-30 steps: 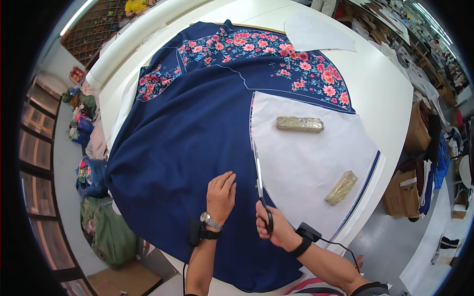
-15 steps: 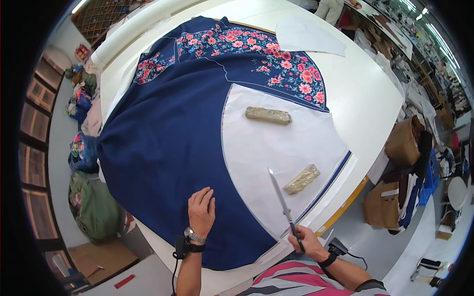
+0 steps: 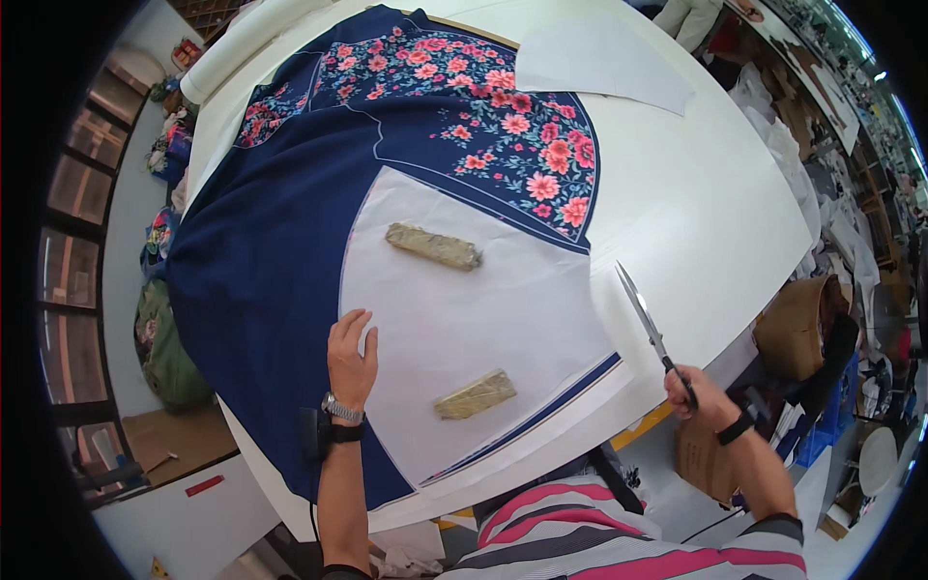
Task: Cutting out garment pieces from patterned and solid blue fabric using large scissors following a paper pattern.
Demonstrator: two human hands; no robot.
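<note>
The right hand (image 3: 704, 396) has its fingers closed round the black handles of a pair of long tailor's shears (image 3: 657, 338), whose blades extend beyond the grip on its far left side. Its forearm slants in from the near right. The shears' long axis runs far and slightly left, tips leading, above the white table (image 3: 706, 203), right of the white pattern piece (image 3: 416, 329). The left hand (image 3: 352, 358) holds nothing; it is palm down at the pattern's left edge, fingers loosely extended toward the far side, thumb a little apart. How firmly it presses cannot be told. A wrapped block (image 3: 476, 394) sits on the pattern's near part, another block (image 3: 434, 246) farther away. Beyond, the navy fabric (image 3: 261, 251) carries a floral band (image 3: 551, 159).
</note>
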